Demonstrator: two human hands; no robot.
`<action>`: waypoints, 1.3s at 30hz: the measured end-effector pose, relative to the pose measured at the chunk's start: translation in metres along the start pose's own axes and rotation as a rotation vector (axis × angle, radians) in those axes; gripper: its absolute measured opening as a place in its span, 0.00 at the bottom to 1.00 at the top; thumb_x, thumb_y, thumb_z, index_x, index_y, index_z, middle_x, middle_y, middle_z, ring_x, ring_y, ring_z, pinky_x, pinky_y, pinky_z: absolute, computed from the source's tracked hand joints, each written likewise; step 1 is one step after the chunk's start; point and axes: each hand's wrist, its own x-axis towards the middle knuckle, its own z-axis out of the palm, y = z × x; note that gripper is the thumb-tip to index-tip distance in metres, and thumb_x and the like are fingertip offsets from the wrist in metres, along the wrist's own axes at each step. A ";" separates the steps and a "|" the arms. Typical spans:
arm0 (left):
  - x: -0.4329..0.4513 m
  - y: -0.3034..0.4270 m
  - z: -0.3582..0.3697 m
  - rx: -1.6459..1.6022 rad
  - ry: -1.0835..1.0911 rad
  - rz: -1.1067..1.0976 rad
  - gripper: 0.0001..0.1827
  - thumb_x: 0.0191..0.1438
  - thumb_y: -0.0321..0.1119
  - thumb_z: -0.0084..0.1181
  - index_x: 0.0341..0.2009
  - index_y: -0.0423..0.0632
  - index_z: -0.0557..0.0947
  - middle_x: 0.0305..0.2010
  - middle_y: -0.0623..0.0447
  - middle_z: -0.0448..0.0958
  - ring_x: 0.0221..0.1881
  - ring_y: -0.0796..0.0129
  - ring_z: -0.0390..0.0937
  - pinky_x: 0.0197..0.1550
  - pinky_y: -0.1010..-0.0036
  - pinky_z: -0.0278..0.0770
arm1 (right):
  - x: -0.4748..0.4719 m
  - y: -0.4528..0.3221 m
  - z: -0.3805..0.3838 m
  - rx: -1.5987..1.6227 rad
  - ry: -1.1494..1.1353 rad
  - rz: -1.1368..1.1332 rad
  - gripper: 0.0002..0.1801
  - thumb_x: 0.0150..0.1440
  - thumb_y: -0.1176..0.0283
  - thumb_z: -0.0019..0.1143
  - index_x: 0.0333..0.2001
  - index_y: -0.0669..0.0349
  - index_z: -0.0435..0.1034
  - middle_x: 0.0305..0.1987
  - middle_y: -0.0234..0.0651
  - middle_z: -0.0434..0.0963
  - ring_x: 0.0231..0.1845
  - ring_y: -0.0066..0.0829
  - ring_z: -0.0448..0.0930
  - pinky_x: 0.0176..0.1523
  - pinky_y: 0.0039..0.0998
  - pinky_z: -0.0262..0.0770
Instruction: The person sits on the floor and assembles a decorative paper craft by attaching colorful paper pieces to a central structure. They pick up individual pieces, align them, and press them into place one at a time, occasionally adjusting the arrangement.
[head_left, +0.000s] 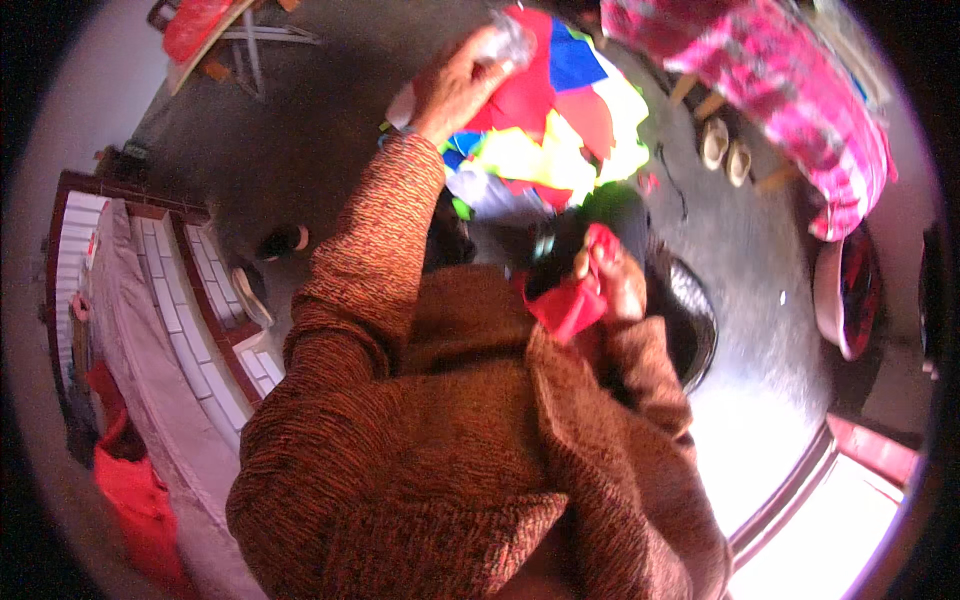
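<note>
My left hand reaches over a pile of colourful cloth pieces at the top centre, in red, blue, white and bright yellow-green. Its fingers are around a crumpled, greyish translucent thing, perhaps thin plastic; blur hides its exact kind. Closer to my body, my right hand grips a red cloth piece that hangs below the fingers. Part of the red cloth sticks up above the thumb. Dark shapes lie in shadow between the two hands.
A black round tub stands beside my right forearm. Pale shoes are on the floor below a pink patterned cover. A pink basin stands at the right. White-tiled steps or ledges and dark shoes are at the left.
</note>
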 end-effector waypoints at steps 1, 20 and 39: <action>-0.004 0.014 -0.002 -0.007 0.004 0.021 0.24 0.52 0.45 0.57 0.50 0.45 0.74 0.51 0.44 0.73 0.52 0.53 0.71 0.56 0.64 0.66 | -0.001 0.003 -0.001 0.056 -0.004 -0.018 0.12 0.61 0.62 0.48 0.43 0.56 0.63 0.27 0.31 0.73 0.22 0.19 0.67 0.26 0.19 0.64; -0.186 0.105 0.072 -0.891 -0.556 -0.698 0.18 0.53 0.33 0.60 0.45 0.42 0.70 0.39 0.52 0.75 0.41 0.73 0.73 0.45 0.76 0.72 | 0.012 0.031 -0.024 0.620 -0.134 -0.152 0.25 0.63 0.51 0.36 0.55 0.57 0.60 0.57 0.49 0.68 0.58 0.45 0.69 0.59 0.46 0.65; -0.185 0.085 0.059 -0.795 -0.715 -0.565 0.26 0.47 0.33 0.64 0.50 0.41 0.71 0.40 0.52 0.75 0.43 0.73 0.71 0.48 0.75 0.69 | 0.012 0.026 -0.020 0.688 -0.045 -0.203 0.27 0.61 0.51 0.41 0.56 0.57 0.59 0.61 0.50 0.64 0.62 0.46 0.65 0.61 0.46 0.63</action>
